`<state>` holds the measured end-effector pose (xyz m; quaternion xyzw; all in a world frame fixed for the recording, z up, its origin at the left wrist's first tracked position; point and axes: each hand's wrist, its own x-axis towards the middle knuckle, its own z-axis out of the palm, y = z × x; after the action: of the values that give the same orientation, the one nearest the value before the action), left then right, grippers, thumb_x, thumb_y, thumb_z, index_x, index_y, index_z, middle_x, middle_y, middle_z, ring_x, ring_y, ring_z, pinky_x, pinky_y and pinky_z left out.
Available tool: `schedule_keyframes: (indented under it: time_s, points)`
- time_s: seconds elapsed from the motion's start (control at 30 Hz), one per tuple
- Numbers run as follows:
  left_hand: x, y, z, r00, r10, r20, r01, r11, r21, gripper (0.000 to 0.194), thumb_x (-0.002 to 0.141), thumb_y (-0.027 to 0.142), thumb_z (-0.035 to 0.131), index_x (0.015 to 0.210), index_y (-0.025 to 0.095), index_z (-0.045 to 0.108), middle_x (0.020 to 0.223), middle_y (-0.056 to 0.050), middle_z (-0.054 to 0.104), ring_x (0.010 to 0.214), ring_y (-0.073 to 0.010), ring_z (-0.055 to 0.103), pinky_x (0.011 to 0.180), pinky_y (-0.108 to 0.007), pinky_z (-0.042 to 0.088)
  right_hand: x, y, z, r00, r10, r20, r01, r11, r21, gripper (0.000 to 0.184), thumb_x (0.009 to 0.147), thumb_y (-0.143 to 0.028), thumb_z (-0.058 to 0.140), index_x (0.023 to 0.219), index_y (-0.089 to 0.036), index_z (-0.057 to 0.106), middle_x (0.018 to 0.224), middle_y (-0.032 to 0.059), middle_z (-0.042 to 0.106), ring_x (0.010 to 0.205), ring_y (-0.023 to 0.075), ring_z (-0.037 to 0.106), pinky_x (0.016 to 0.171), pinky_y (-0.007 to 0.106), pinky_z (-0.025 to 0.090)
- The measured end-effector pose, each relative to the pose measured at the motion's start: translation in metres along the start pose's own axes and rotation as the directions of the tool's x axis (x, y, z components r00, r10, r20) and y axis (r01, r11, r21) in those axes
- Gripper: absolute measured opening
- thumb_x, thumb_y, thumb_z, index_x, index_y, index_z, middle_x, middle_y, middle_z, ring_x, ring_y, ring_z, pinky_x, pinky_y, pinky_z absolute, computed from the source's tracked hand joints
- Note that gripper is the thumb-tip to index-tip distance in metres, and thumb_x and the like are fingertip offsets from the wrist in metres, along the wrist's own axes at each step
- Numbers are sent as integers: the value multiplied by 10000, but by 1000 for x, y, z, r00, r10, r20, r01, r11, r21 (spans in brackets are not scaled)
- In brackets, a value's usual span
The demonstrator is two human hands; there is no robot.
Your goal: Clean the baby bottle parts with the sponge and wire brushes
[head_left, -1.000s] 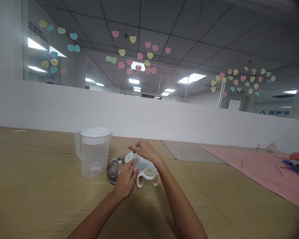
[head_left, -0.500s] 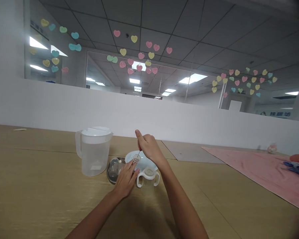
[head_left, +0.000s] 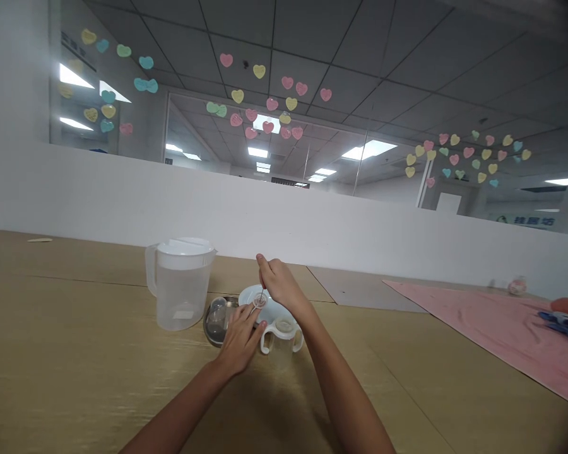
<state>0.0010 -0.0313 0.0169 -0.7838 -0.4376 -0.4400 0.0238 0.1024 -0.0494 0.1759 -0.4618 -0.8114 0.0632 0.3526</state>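
We've got the right hand [head_left: 279, 282] closed in a pinch on a thin metal pin [head_left: 264, 292], with the tip of one finger [head_left: 260, 258] sticking up at about 12 o'clock from the hand. The pin points down to a small clear ring [head_left: 260, 301], and its tip is at or touching the ring; we can't tell if it goes through. The left hand [head_left: 239, 340] grips that ring at its fingertips, at about 1 o'clock from the palm, so the two hands are just beside each other.

Directly under the ring is a white bowl [head_left: 250, 294]. At 4 o'clock from the ring, a clear two-handled sippy cup [head_left: 280, 340] with white handles stands touching the bowl's near edge. At 8 o'clock from the ring sits a steel dish [head_left: 207, 328] holding a clear dome-shaped piece [head_left: 216, 318]. Beyond that, at 9 o'clock, a lidded plastic measuring jug [head_left: 180, 296] stands upright on the wooden table [head_left: 76, 271], just beside the dish. Farther off at 3 o'clock are a gray board [head_left: 360, 289] and a pink mat [head_left: 492, 340] with a blue and orange plush toy [head_left: 567, 320] on it. A white partition [head_left: 218, 208] runs behind the table, and heart-shaped paper notes [head_left: 265, 107] stick to the glass above it.
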Motion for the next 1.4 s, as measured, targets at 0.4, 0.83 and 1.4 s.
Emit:
schedule_keyframes:
  time_s: [0.4,0.83,1.4]
  points:
    - [0,10,-5,1000,19,-3,-20,998,-65,387,904,371,321,1229,214,461,1246,-56,493,1072,-216,426,918,-400,342,14,23,30,986,48,159,17,925,-380,527,940,-320,149,793,-117,613,733,112,633,695,179,583,625,259,336]
    - [7,4,-8,999,-36,-21,34,996,-78,435,910,404,290,1281,212,409,1314,-59,439,1136,-226,385,961,-420,296,18,31,33,995,95,9,-82,903,-422,309,858,-397,395,869,-159,592,823,82,648,773,191,585,618,262,348]
    - [4,0,-10,999,-6,-51,2,997,-71,455,923,384,234,1340,219,311,1327,-71,421,1202,-214,347,995,-416,274,8,19,16,996,46,77,-8,898,-440,136,782,-273,518,769,-184,620,816,53,654,762,157,583,592,230,343]
